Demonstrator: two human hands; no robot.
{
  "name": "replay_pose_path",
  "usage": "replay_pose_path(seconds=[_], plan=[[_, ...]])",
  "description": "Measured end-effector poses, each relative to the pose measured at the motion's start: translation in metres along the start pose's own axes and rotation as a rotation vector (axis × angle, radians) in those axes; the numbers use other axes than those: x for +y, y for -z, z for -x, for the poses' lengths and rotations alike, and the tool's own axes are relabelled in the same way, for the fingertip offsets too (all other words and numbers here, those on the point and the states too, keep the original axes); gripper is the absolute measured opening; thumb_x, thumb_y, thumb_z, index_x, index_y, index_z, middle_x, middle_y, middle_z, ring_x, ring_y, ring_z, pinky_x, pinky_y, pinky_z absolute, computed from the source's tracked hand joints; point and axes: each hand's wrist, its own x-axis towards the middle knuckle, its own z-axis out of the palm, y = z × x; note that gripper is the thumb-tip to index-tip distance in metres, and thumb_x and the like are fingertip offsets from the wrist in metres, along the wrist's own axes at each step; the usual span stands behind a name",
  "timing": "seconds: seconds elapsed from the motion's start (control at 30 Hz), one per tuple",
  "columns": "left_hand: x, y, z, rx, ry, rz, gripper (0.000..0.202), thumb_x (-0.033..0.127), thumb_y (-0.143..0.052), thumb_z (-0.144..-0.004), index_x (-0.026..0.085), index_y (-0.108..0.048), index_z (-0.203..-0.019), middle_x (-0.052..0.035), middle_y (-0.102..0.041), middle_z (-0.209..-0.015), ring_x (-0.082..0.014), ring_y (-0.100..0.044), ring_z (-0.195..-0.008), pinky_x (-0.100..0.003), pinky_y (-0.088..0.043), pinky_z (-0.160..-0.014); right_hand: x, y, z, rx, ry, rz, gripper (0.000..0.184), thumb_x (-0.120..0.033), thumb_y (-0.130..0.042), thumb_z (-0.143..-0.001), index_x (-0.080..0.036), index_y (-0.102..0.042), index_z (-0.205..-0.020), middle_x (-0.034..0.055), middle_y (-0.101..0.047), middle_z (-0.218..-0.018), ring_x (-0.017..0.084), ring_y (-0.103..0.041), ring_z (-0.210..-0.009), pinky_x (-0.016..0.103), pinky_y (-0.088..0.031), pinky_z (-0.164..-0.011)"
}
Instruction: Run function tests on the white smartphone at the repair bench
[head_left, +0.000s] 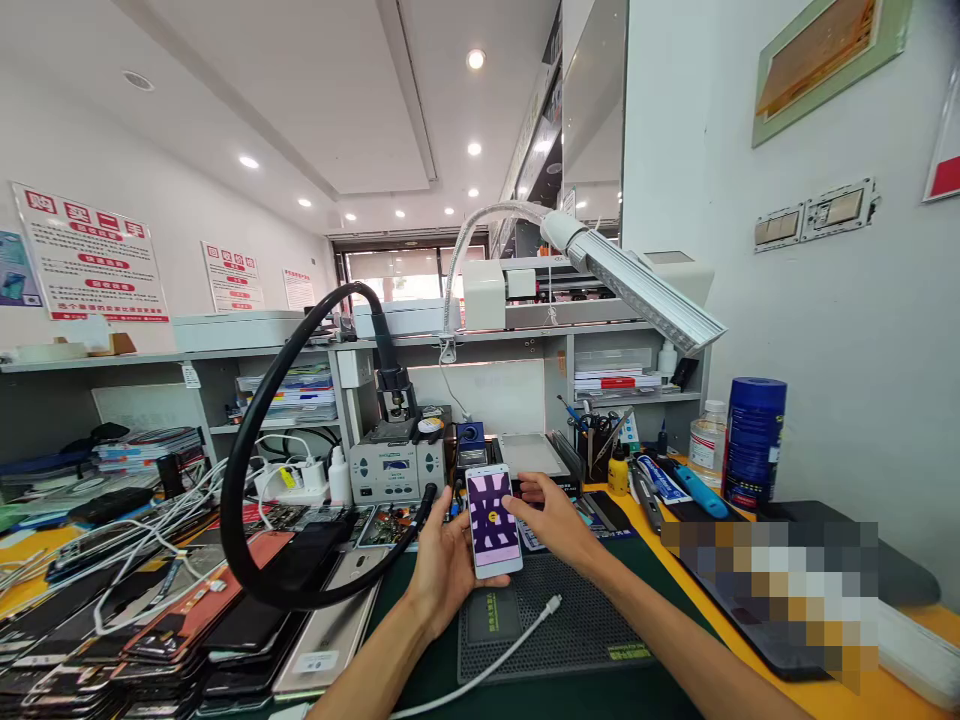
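Holding one white phone [493,520] over one dark mat [581,612], my left hand [441,550] is closed round its edge; my right hand [553,515], loosely open, has its thumb at the screen, pressing or not I cannot tell. Powering on looks done; I judge the screen work unfinished. One white cable [538,624] lies unplugged from the phone, under one lamp [637,280]

Smooth, glossy phone [493,519]; matt, rough-textured mat [585,630].
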Motion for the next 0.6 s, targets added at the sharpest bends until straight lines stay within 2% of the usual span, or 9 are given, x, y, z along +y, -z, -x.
replay_pose_path(seconds=[0.2, 0.37, 0.6], plan=[[-0.005, -0.004, 0.001, -0.038, -0.004, -0.09, 0.07, 0.068, -0.045, -0.09, 0.013, -0.062, -0.129, -0.0144, -0.069, -0.096, -0.0297, -0.067, -0.09, -0.036, -0.055, -0.066, -0.004, -0.017, 0.007, 0.069, 0.171, -0.068, 0.049, -0.05, -0.067, -0.08, -0.02, -0.061, -0.118, 0.0104, -0.066, -0.121, 0.027, -0.061, -0.113, 0.038, -0.051, -0.094], [-0.008, -0.006, 0.001, -0.046, -0.003, -0.116, 0.068, 0.067, -0.045, -0.091, 0.014, -0.06, -0.132, -0.0151, -0.069, -0.106, -0.0288, -0.067, -0.094, -0.036, -0.055, -0.072, -0.01, -0.024, 0.011, 0.16, 0.156, -0.06, 0.044, -0.052, -0.069, -0.076, -0.019, -0.064, -0.105, 0.0086, -0.069, -0.107, 0.026, -0.064, -0.099, 0.034, -0.052, -0.084], [-0.011, -0.011, 0.002, -0.03, -0.014, -0.173, 0.067, 0.065, -0.043, -0.092, 0.013, -0.06, -0.132, -0.0152, -0.069, -0.107, -0.0287, -0.066, -0.097, -0.036, -0.054, -0.075, -0.013, -0.026, 0.012, 0.234, 0.108, 0.015, 0.04, -0.056, -0.068, -0.076, -0.02, -0.06, -0.091, 0.0062, -0.066, -0.096, 0.024, -0.062, -0.089, 0.032, -0.048, -0.076]])
